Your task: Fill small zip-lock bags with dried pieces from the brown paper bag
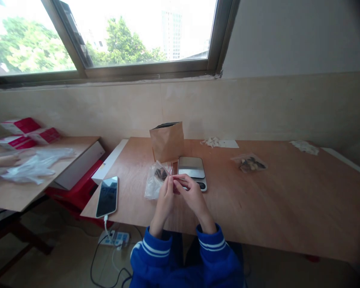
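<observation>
Strong daylight is coming through the wide glass window with brown metal frame [123, 44] and is bleaching the sky almost to white — the grey-white upper wall [288, 40] is looking dim beside this glare. Below the brown wooden table [273, 200], the floor is lying in shadow. At left, a co-worker's bare hand [6, 161] is blurring. The right edge is darkening, its top corner nearly black. Between the left hand [166, 194] and the right hand [192, 192], a small dark thing [176, 189] is appearing unclear.

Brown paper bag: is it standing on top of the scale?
No, the brown paper bag stands on the wooden table, behind and left of the scale.
</observation>
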Demonstrator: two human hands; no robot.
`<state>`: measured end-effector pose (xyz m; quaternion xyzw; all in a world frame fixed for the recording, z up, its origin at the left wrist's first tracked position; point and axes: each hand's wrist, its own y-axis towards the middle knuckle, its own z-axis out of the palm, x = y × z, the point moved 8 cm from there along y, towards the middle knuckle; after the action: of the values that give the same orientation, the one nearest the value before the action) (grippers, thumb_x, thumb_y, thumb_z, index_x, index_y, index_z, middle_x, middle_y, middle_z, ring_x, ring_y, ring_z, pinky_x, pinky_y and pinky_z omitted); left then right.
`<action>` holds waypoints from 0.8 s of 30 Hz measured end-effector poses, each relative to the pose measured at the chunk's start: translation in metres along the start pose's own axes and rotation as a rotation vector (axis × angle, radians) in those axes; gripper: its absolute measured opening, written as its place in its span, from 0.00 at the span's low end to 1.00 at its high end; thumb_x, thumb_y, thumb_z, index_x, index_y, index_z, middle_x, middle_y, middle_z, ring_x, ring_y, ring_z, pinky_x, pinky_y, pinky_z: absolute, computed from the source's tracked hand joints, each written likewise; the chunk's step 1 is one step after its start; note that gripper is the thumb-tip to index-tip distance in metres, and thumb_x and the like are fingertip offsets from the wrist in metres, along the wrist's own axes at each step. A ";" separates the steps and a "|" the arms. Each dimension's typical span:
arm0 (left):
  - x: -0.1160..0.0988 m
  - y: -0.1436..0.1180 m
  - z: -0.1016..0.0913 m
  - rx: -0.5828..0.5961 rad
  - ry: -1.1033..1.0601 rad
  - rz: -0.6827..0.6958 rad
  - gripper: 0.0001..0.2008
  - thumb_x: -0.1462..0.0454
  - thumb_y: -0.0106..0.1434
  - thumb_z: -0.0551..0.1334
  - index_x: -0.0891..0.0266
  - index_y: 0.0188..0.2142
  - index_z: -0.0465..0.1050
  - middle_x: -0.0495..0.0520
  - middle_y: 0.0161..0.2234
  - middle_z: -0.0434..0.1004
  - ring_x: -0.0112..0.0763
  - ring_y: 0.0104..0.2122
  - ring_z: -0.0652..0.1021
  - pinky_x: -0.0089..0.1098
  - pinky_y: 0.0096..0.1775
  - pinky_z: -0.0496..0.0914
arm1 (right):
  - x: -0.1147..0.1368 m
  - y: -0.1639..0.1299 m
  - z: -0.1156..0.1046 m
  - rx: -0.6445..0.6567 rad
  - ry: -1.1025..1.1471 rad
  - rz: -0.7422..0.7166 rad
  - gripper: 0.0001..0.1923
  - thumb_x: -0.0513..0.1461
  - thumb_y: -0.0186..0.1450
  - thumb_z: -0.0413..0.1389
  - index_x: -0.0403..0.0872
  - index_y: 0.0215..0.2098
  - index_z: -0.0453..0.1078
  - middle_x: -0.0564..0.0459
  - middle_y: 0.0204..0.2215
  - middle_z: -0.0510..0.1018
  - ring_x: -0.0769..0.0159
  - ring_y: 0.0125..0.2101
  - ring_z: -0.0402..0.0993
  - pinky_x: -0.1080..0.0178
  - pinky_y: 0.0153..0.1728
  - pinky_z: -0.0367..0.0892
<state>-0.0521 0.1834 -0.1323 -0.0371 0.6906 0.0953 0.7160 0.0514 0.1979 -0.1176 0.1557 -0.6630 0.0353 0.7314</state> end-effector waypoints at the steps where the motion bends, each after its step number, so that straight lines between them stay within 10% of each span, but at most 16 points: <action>1: 0.001 0.000 -0.002 0.007 0.015 0.007 0.23 0.44 0.66 0.53 0.62 0.37 0.71 0.54 0.31 0.76 0.35 0.33 0.76 0.32 0.34 0.71 | -0.002 0.000 0.000 0.009 0.008 0.008 0.17 0.50 0.64 0.58 0.46 0.43 0.72 0.46 0.43 0.81 0.59 0.43 0.80 0.62 0.39 0.76; 12: 0.005 0.002 -0.002 0.114 0.141 0.032 0.23 0.44 0.67 0.52 0.61 0.30 0.67 0.47 0.22 0.67 0.29 0.24 0.70 0.30 0.30 0.65 | -0.009 -0.001 -0.007 -0.050 -0.135 -0.015 0.17 0.51 0.65 0.57 0.45 0.36 0.73 0.52 0.26 0.81 0.64 0.26 0.78 0.65 0.27 0.71; 24: 0.008 0.001 -0.005 0.150 0.245 0.054 0.22 0.49 0.69 0.50 0.61 0.26 0.65 0.48 0.21 0.67 0.29 0.24 0.69 0.29 0.30 0.63 | 0.002 -0.006 -0.003 0.065 -0.398 -0.045 0.17 0.47 0.70 0.50 0.47 0.37 0.77 0.52 0.31 0.83 0.63 0.32 0.79 0.64 0.35 0.70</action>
<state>-0.0570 0.1837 -0.1405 0.0241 0.7787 0.0574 0.6243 0.0562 0.1929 -0.1165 0.1980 -0.7894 0.0088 0.5810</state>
